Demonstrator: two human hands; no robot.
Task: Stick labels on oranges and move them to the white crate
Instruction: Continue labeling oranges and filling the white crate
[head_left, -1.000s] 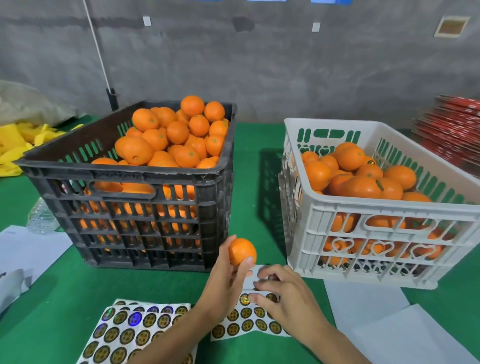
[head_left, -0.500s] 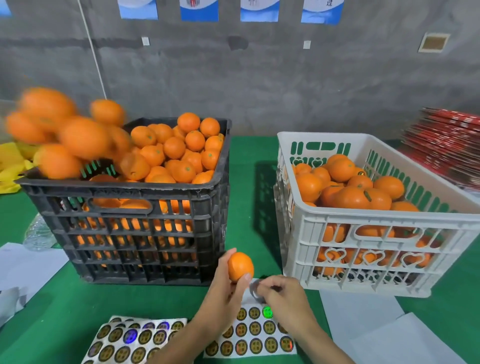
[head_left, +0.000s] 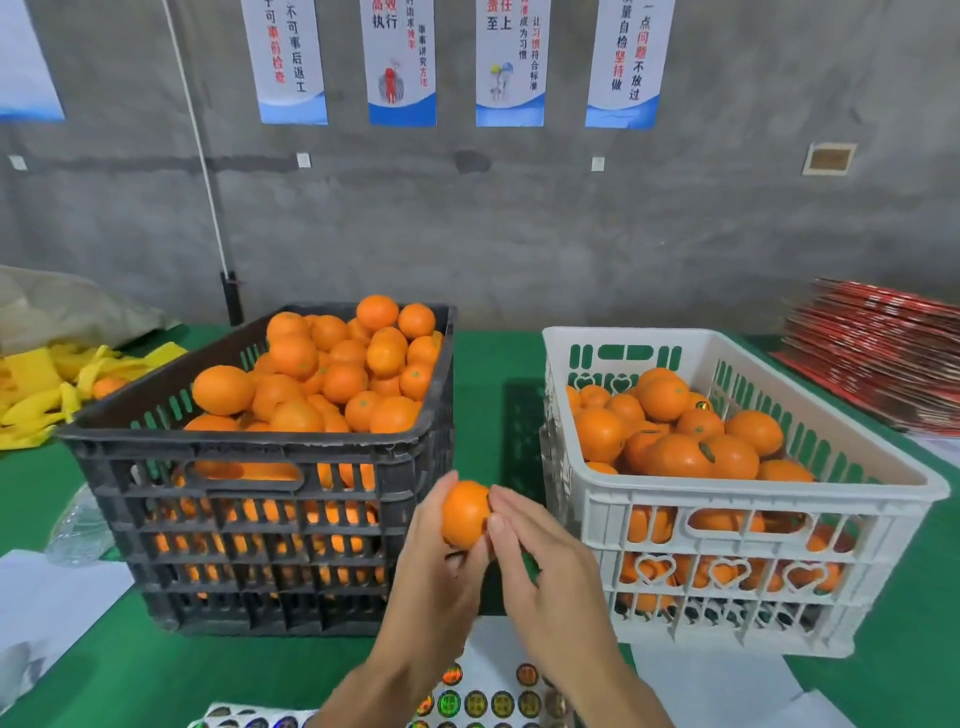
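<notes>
My left hand (head_left: 434, 577) grips one orange (head_left: 464, 512), held up between the two crates. My right hand (head_left: 540, 566) has its fingertips pressed against the right side of that orange; any label under them is hidden. The black crate (head_left: 249, 452) on the left is heaped with oranges. The white crate (head_left: 753, 491) on the right holds several oranges, at least one bearing a sticker. A label sheet (head_left: 488, 701) with round stickers lies on the green table below my wrists.
White paper sheets (head_left: 727, 691) lie at the front right and front left. A stack of red flat cartons (head_left: 878, 353) sits at the back right, yellow bags (head_left: 47, 384) at the back left. A clear plastic bottle (head_left: 78, 525) lies left of the black crate.
My right hand has left the label sheet and come up against the orange. My left hand has raised the orange higher. The camera has tilted upward.
</notes>
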